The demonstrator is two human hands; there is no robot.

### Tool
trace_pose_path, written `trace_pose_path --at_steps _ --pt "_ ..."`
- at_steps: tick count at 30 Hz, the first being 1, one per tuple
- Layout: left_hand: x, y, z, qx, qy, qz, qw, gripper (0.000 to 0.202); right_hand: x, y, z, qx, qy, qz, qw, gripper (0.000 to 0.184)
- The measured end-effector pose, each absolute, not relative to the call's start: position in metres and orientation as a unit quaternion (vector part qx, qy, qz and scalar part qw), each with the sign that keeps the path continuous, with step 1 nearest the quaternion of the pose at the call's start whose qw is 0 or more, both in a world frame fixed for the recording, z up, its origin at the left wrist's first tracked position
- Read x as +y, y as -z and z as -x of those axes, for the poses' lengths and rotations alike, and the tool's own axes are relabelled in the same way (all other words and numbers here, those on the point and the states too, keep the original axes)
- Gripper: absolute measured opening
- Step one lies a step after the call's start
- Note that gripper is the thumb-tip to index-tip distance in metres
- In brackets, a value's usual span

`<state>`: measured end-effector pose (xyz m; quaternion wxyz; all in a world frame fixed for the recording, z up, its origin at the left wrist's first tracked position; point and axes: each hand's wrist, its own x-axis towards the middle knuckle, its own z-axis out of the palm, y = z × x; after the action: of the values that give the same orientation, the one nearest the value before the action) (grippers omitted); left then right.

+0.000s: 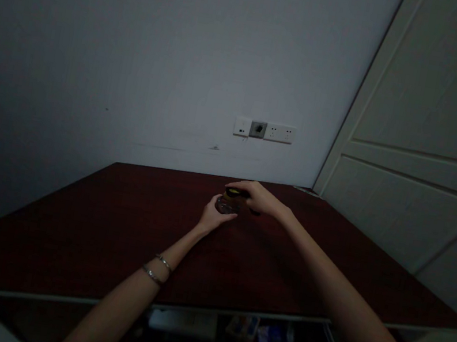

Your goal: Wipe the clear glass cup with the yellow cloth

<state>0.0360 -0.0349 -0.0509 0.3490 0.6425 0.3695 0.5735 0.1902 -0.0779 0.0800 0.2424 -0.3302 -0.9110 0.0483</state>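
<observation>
The left hand [211,215] curls its grip round the jar [226,207]; the right hand [261,198] has its grip closed over the jar's top.

From the jar [228,206], counter [127,224] is lying open toward nine o'clock past the left fingers [213,201]; the right forearm [337,277] is blocking four, the wall [175,69] twelve.

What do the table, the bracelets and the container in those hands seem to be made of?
The table: perhaps laminated board, smooth and dark red; the pale edge strip hints at that.
The bracelets: probably metal, polished, since they look silvery and glint.
The container: glass or plastic, shiny; its lower part looks see-through, but which is unclear.
</observation>
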Motion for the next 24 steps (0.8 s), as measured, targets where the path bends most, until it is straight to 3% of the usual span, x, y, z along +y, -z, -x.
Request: trace_pose_path --at_steps 7,16,20,24 --pt "-0.039 0.045 -0.038 0.346 -0.583 -0.639 0.365 0.067 -0.063 -0.067 -0.179 -0.918 -0.041 0.33 0.216 0.058" --pt "-0.037 0.046 -0.037 0.348 -0.587 -0.629 0.374 0.066 -0.062 -0.057 -0.176 -0.898 -0.075 0.308 0.304 0.058" --pt "-0.032 0.049 -0.034 0.366 -0.594 -0.64 0.322 0.071 -0.046 -0.048 -0.186 -0.819 -0.036 0.399 0.411 0.058" --pt "-0.03 0.05 -0.03 0.382 -0.6 -0.637 0.296 0.073 -0.04 -0.04 -0.184 -0.815 0.019 0.442 0.375 0.057"
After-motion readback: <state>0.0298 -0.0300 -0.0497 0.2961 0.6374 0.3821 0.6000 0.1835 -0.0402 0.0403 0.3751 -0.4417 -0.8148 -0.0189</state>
